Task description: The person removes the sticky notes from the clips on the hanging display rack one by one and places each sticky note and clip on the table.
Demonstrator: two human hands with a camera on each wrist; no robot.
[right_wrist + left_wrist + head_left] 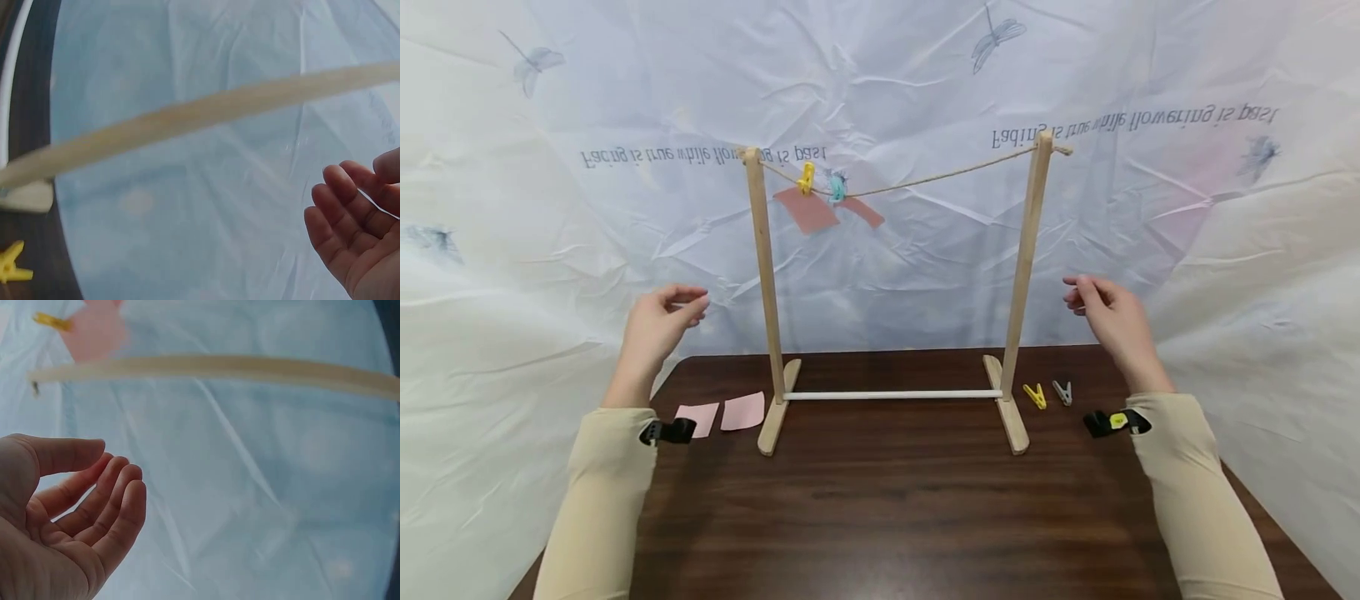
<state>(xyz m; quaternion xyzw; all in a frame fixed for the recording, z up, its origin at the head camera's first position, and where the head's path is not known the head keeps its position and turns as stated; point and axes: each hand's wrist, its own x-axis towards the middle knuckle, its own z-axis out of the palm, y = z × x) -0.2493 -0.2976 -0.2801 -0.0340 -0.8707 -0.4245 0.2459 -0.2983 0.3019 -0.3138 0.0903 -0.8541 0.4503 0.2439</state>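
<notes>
My left hand point(662, 321) hovers left of the wooden frame's left post point(763, 275), fingers loosely curled around nothing. On the other side my right hand point(1108, 321) hangs in the air beyond the right post point(1028, 267), also holding nothing. A string point(947, 174) runs between the post tops and sags toward the left. From it hang two pink paper pieces point(807, 212), one at a yellow clothespin point(806, 178), the other point(865, 212) at a teal clothespin point(837, 189). In the left wrist view the yellow clothespin point(52, 322) shows blurred.
Two pink paper squares point(743, 412) lie on the dark wooden table point(887, 517) left of the frame. A yellow clothespin point(1035, 396) and a grey clothespin point(1063, 392) lie to its right. A white rod point(891, 395) joins the frame's feet. A white printed sheet point(887, 275) hangs behind.
</notes>
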